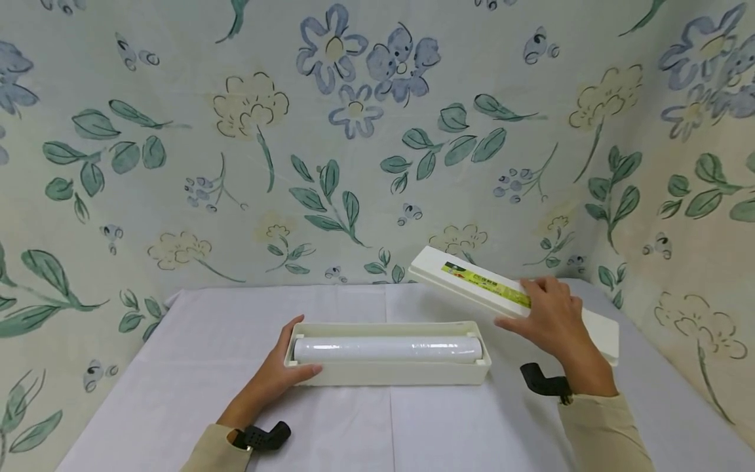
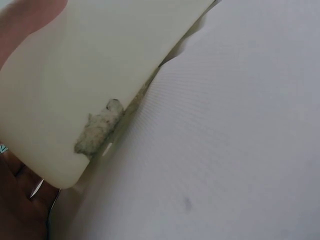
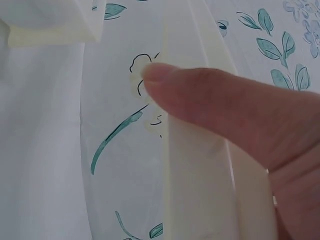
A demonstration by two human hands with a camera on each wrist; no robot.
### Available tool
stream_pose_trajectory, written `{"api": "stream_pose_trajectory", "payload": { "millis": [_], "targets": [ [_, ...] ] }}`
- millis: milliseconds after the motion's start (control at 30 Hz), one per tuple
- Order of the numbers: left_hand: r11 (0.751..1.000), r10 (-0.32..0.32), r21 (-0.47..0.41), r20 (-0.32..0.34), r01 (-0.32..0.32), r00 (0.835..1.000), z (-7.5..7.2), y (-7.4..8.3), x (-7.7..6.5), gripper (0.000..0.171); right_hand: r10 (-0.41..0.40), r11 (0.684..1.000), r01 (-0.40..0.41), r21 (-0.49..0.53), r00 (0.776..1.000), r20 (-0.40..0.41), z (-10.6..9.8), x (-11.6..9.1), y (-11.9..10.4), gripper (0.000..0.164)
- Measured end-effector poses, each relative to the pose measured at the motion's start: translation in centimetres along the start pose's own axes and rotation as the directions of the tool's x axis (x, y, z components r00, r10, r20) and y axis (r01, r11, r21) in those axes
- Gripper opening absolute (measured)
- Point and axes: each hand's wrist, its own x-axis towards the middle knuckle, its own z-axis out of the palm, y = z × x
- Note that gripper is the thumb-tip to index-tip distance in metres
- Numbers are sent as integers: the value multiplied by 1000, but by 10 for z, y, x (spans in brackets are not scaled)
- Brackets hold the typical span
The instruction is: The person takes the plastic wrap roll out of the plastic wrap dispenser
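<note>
Nearest the camera in the head view, a right sleeve [image 1: 604, 432] and a left sleeve [image 1: 218, 451] entered from the bottom edge. At lower left of centre, the left hand [image 1: 280, 368] gripped the left end of a white box [image 1: 395, 375], thumb over its front wall; inside lay a white roll [image 1: 389, 349]. Right of centre, the right hand [image 1: 553, 316] grasped a lid [image 1: 600, 334], slanted and apart from the box. The step looked like lid handling, though removing or refitting could not be told; the next move seemed to call for a steady box and a controlled lid.

In the left wrist view, the box's wall filled the upper left.

In the right wrist view, the right thumb [image 3: 215, 95] reached leftward across the lid.
</note>
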Motion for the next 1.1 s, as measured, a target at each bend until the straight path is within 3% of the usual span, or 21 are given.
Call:
{"api": "stream_pose_trajectory", "payload": {
  "millis": [767, 1100],
  "targets": [
    [1000, -1, 1, -9, 1, 1000, 1, -1, 1, 99, 49, 999, -49, -14, 999, 20, 3, -1, 13, 86],
    [1000, -10, -1, -12, 10, 1000, 1, 1, 0, 98, 73, 997, -71, -36, 994, 75, 8, 1, 15, 86]
  ]
}}
